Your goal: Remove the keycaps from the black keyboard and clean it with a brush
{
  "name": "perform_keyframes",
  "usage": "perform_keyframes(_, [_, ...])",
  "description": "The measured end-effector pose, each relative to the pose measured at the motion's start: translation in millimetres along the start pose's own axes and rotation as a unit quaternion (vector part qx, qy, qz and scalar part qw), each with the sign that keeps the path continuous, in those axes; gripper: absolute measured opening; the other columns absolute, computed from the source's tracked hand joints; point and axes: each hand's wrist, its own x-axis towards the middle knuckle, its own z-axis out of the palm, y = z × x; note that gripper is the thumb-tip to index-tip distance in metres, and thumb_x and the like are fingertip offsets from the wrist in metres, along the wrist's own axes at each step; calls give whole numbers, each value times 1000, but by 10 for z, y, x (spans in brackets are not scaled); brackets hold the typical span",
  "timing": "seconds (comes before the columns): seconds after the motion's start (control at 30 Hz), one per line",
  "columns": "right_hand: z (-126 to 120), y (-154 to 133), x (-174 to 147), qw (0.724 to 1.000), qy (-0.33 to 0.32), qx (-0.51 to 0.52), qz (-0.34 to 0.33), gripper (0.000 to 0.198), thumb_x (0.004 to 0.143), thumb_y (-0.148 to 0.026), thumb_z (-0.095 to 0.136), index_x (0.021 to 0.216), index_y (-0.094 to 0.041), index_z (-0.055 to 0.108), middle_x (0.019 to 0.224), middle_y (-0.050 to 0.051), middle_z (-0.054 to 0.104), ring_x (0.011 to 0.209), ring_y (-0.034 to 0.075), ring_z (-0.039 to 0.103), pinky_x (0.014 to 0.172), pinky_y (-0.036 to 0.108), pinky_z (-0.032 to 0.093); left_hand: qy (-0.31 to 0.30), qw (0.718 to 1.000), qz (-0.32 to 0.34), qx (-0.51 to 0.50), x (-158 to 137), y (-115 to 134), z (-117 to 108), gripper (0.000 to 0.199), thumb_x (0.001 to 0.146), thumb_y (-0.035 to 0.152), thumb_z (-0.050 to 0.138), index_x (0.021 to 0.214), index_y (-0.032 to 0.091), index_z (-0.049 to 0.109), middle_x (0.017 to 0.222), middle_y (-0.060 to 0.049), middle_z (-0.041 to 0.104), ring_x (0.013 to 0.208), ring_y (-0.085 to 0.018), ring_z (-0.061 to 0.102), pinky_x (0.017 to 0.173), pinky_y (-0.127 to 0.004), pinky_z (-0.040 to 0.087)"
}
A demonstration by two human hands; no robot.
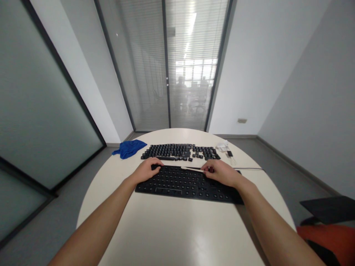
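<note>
A black keyboard base (191, 186) with its keycaps off lies across the table in front of me, showing rows of bare key sockets. My left hand (146, 170) grips its far left corner, thumb on top and fingers curled at the back edge. In my right hand (220, 171), a thin white cotton swab (192, 169) is pinched between thumb and fingers. The swab points left along the top row, its tip close to the far edge of the base. Loose black keycaps (169, 150) lie in rows just beyond the base.
A crumpled blue cloth (129, 148) lies at the far left of the round white table (161, 229). At the far right are a white crumpled item (222, 146) and a small black object (230, 153). A cable (251, 169) runs off the right edge. An orange chair (330, 240) stands lower right.
</note>
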Motion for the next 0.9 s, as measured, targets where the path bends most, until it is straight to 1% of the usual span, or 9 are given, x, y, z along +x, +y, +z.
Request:
perform_keyframes(0.1, [6,-38,5,1000,-3,-8,-11,20,83,-25,60,96,-20,75,89,6,72,77,20,64,70,29,47,-4,1000,7,7,4,25,-2,26,82,10,54,97,23,70,104,-3,71,100,-21,63,96,-38,46])
perform_keyframes(0.27, [8,-125,12,998,-5,-21,-51,20,88,-25,58,98,-20,75,93,8,71,80,20,64,72,29,47,-16,999,24,24,8,79,23,36,81,4,47,102,23,69,109,-3,70,105,-21,62,99,-39,45])
perform_keyframes(0.33, [27,-165,21,997,-7,-21,-68,21,90,-25,57,100,-20,75,95,8,71,82,20,65,75,29,47,-13,999,24,30,8,94,29,33,83,5,47,102,23,69,108,-3,70,104,-21,62,99,-39,45])
perform_keyframes(0.47, [99,-270,36,995,-12,-20,-101,23,92,-26,55,104,-21,74,96,7,70,86,20,65,79,29,47,-8,999,24,38,8,121,25,23,91,17,50,103,23,68,106,-4,70,101,-22,62,96,-39,47])
perform_keyframes(0.6, [176,-400,41,994,-8,-21,-111,24,94,-27,53,107,-23,74,96,7,69,85,19,64,77,27,47,-5,999,27,43,8,134,23,21,92,20,51,103,24,68,106,-4,70,101,-22,63,95,-39,48])
perform_keyframes(0.77, [247,-535,39,991,-7,-22,-128,24,95,-27,53,110,-24,73,97,6,69,87,18,64,79,27,47,-2,999,22,47,8,114,38,21,92,21,51,105,23,68,107,-4,70,102,-22,62,96,-39,47])
perform_keyframes(0.9, [249,-605,25,988,-23,-13,-150,24,95,-25,54,110,-23,73,99,6,69,90,19,64,80,27,47,-6,999,18,45,10,121,36,20,93,23,50,103,22,68,106,-5,70,102,-22,62,96,-40,47])
